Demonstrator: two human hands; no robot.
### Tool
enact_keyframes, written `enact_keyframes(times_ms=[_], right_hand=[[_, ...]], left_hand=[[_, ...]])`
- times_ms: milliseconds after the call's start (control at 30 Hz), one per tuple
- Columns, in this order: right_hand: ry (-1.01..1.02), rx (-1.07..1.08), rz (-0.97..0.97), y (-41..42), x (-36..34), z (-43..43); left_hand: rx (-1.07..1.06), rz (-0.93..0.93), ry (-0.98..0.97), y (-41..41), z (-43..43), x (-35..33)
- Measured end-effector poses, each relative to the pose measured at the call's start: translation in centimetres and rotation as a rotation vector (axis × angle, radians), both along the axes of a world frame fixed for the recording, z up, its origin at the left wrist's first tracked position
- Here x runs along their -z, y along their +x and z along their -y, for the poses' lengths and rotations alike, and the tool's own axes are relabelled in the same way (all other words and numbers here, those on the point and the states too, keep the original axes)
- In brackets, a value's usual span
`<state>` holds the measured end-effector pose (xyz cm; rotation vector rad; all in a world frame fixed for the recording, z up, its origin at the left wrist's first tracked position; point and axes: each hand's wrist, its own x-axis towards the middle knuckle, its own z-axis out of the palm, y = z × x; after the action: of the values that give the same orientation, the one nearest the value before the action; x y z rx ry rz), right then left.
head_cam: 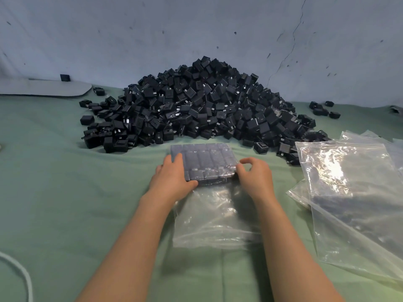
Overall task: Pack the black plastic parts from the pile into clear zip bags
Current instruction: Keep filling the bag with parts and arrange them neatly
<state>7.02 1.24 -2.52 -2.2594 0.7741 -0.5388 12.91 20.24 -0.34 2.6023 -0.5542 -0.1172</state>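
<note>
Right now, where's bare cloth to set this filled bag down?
Bare green cloth lies left of the left hand, this side of the pile. Right is crowded: loose zip bags overlap there. Ahead, the pile nearly meets the filled bag.

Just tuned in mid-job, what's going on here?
A person handles a clear zip bag on the green cloth. A block of black parts sits in its far end; the left hand rests on the block's left side, the right hand pinches the bag at the right corner. The pile lies behind, spare bags to the right.
</note>
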Motion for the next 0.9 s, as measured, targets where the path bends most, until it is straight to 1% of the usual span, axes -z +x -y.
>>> enact_keyframes(times_ms=[67, 167, 267, 433, 500, 567, 633, 667, 733, 767, 833, 900], right_hand=[[-0.011, 0.061, -0.036, 1.1, -0.1, 1.0], [0.005, 0.131, -0.088, 3.1, -0.4, 2.5], [0.041, 0.186, -0.119, 4.9, -0.5, 4.4], [0.033, 0.256, -0.273, 6.9, -0.6, 6.7], [0.065, 0.255, -0.252, 7.1, -0.9, 6.6], [0.076, 0.213, -0.140, 6.6, -1.8, 5.8], [0.080, 0.076, 0.042, 5.7, -3.6, 4.4], [0.123, -0.025, 0.148, 5.1, -4.8, 3.3], [0.255, -0.252, 0.318, 3.4, -7.1, 0.4], [0.292, -0.351, 0.359, 2.4, -7.9, -1.2], [0.268, -0.497, 0.336, 0.6, -8.6, -3.9], [0.205, -0.563, 0.262, -1.0, -8.4, -6.0]], left_hand=[[0.033, 0.009, -0.026, 0.4, 0.9, -0.9], [0.114, 0.026, -0.121, 1.3, 3.3, -1.9], [0.170, 0.000, -0.234, 2.3, 5.7, -2.3], [0.202, -0.046, -0.418, 3.4, 8.2, -2.1], [0.192, -0.068, -0.477, 3.4, 8.4, -2.0], [0.166, -0.104, -0.570, 3.4, 8.2, -2.0], [0.095, -0.215, -0.722, 3.4, 7.7, -2.3], [0.044, -0.324, -0.825, 3.3, 7.4, -2.6], [-0.014, -0.632, -1.053, 2.8, 6.5, -3.4], [0.007, -0.766, -1.144, 2.4, 5.9, -3.8], [0.108, -0.926, -1.276, 1.6, 4.5, -4.3], [0.172, -0.960, -1.353, 0.7, 3.0, -4.5]])
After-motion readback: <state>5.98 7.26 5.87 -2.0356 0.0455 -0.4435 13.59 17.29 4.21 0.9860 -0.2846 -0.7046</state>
